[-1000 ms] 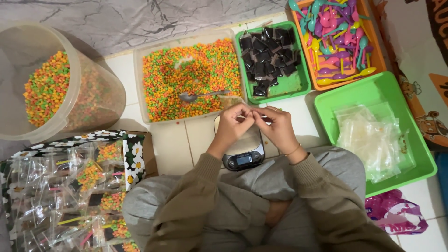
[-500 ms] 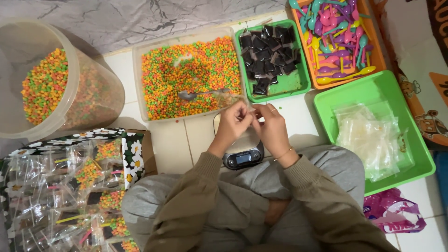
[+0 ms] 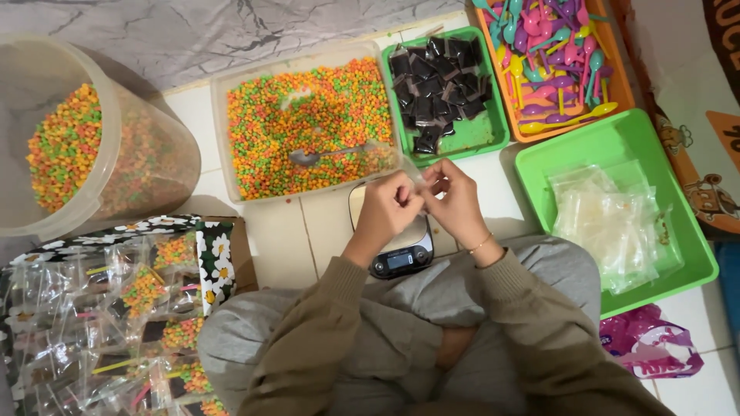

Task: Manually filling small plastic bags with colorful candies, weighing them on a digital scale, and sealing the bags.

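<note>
While both hands meet above the digital kitchen scale (image 3: 391,245), the left hand (image 3: 388,209) and right hand (image 3: 455,202) pinch a small clear plastic pouch (image 3: 416,179) between thumb and fingertips. Within reach at the scale's far edge sits the clear tub of coloured cereal balls (image 3: 308,123), a metal spoon (image 3: 324,154) resting in it.

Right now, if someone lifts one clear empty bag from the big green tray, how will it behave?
The clear empty bags lie crumpled and glossy in the green tray, so one is probably very light, floppy and slippery. They overlap loosely, so neighbours may cling and lift together.
</note>
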